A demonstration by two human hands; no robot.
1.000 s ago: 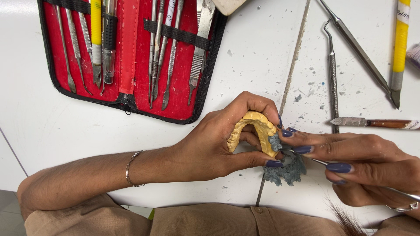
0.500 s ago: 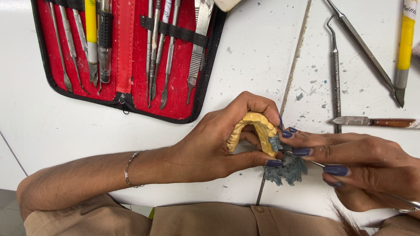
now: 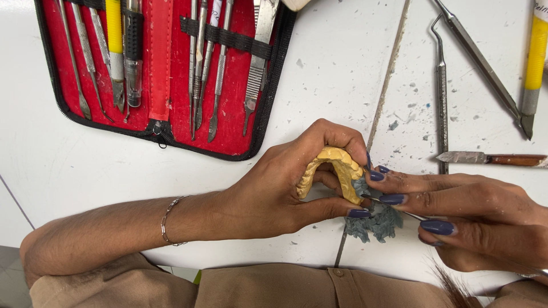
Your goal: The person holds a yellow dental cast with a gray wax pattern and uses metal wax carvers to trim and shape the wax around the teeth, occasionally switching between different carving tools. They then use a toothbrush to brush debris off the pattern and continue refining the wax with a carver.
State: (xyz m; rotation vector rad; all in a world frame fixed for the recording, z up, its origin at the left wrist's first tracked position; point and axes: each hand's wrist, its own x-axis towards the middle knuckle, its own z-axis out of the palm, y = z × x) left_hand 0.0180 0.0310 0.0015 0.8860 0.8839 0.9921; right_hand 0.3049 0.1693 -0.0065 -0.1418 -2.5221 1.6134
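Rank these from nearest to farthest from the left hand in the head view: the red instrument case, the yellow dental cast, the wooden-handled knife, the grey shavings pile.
1. yellow dental cast, gripped in the left hand.
2. grey shavings pile, just right of its fingertips.
3. red instrument case, up and left on the table.
4. wooden-handled knife, far right.

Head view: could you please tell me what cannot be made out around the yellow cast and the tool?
- Thin tool: its tip, hidden behind the yellow cast.
- Yellow cast: underside, covered by the left hand.
- Right hand: wrist cut off by the frame edge.
- Red case: top cut off.
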